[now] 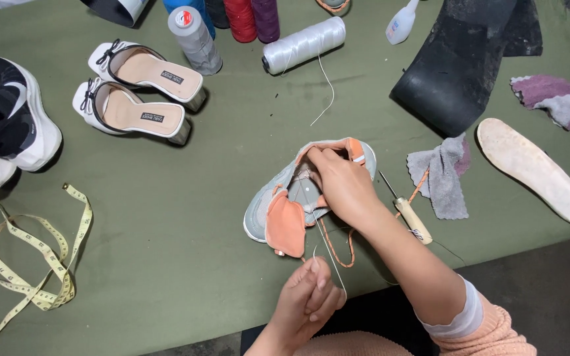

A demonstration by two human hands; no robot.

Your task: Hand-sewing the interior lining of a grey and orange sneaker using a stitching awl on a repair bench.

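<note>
At table centre, stitching underway: right hand (pixel 343 184) pressed on grey-and-orange fabric sneaker (pixel 298 198); at six o'clock, left hand (pixel 311 300) pinching thin white thread (pixel 330 254); steady pull needed.

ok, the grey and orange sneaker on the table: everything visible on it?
The sneaker is a grey mesh-looking low shoe with a white sole edge and orange lining. It lies on the green table, toe toward the lower left. Its orange tongue is flopped outward and its orange lace trails loose. The right hand presses into the heel opening. A thin thread runs from it to the left hand.
</note>
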